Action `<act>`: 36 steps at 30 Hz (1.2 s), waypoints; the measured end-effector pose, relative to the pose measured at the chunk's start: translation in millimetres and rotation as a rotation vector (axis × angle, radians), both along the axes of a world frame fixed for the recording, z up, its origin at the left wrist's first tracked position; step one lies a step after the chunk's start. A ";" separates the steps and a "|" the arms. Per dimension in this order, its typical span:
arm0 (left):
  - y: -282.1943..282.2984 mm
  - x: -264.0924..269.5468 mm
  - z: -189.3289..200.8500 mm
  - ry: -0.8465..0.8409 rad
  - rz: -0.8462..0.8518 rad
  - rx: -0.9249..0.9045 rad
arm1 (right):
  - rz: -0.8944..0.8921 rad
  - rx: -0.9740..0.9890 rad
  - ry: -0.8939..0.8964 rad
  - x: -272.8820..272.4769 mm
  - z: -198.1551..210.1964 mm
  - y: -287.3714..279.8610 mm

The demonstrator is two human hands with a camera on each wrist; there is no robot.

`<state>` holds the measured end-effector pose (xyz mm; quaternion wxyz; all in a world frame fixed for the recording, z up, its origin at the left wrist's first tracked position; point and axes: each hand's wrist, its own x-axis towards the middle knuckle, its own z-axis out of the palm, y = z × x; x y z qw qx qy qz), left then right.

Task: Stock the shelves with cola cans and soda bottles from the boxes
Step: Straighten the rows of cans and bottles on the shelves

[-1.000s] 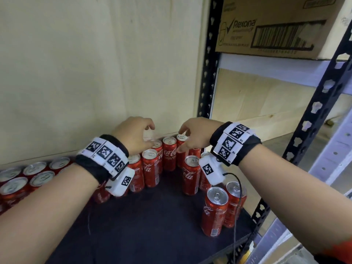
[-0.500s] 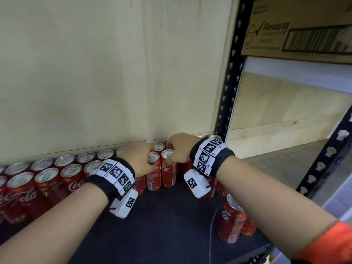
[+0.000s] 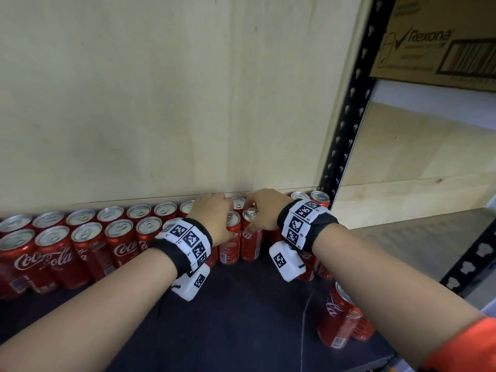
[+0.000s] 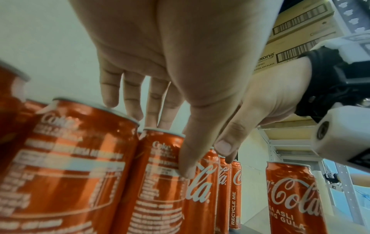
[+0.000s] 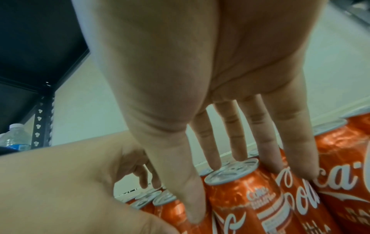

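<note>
Cans behind left hand point(image 3: 214, 218) & right hand point(image 3: 264, 213) are being hidden; box point(image 3: 440, 41) is being cropped at the edge.

A stockroom or shop back room: black slotted metal shelving point(image 3: 346, 124) with plywood backing, rows of cola cans point(image 3: 88, 237), and a Rexona carton point(image 3: 440, 41) stored on the neighbouring shelf

Soft even light, blurred wrist close-ups

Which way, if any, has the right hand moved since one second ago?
Yes. The right hand, holding a cola can, moved left, away from the black shelf post.
</note>
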<state>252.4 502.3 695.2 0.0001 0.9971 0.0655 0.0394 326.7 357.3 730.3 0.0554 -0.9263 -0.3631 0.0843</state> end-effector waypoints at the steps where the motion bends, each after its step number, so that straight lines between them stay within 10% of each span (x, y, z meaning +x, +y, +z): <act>1: -0.6 -0.9 1.4 0.004 -0.008 0.012 | -0.001 -0.006 -0.007 -0.1 -0.5 0.8; 20: -17.2 -7.1 -0.6 0.068 -0.026 0.028 | 0.038 -0.130 -0.014 -6.0 -2.2 4.3; 36: 3.8 -50.9 61.1 -0.067 -0.038 -0.408 | 0.041 0.074 -0.054 -27.3 58.6 -48.5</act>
